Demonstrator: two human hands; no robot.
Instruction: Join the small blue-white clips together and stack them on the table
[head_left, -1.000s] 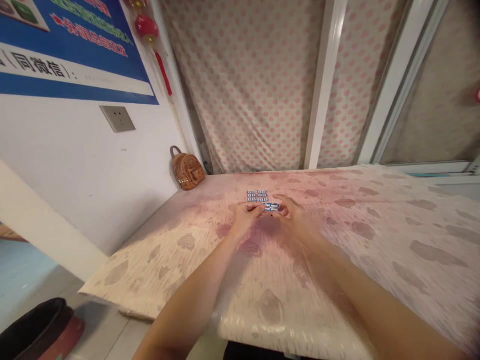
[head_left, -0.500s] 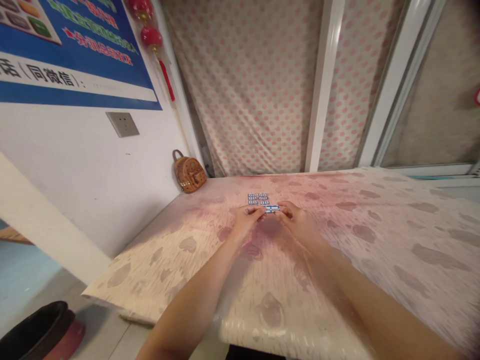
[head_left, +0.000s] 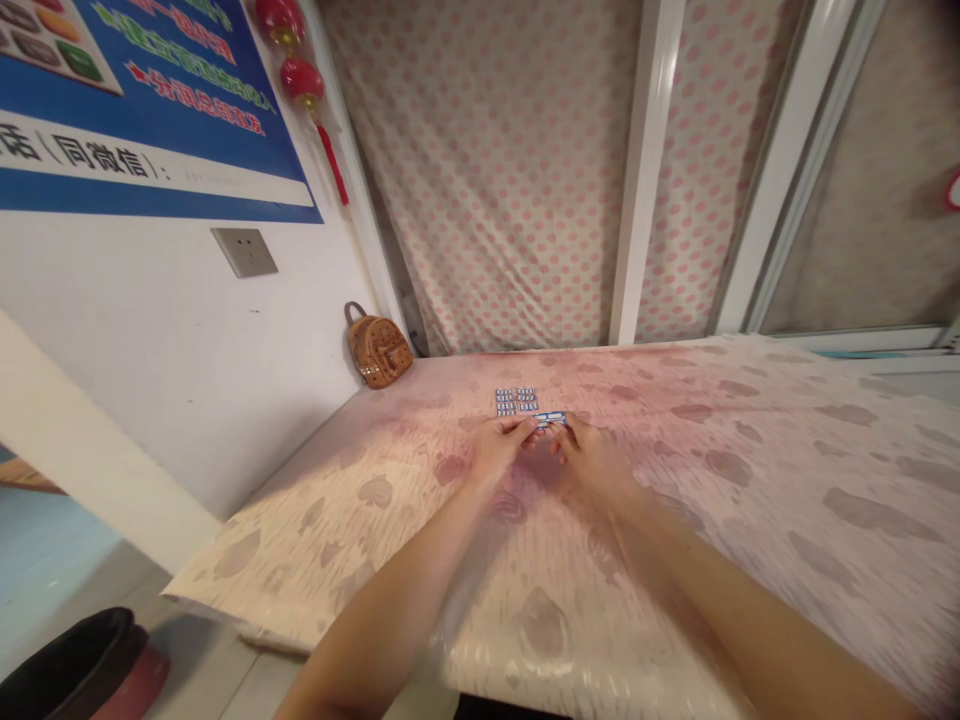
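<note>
Between my two hands is a small blue-and-white strip, flat and rectangular, with white panels edged in blue; its exact kind is too small to tell. My left hand pinches its left end between thumb and fingers. At the right end, my right hand is closed on it, with some fingers curled beneath. Just beyond lie several small blue-and-white pieces on the table, set out in neat rows in two groups. My fingers and the strip hide part of the nearest row.
A patterned cloth covers the table. At its far left corner a small brown backpack leans by the wall. A polka-dot curtain hangs behind. On the floor at lower left stands a dark bucket.
The strip has shifted slightly to the right and tilted a little. My right hand's fingers have changed their position, with some now curled lower under the strip.
</note>
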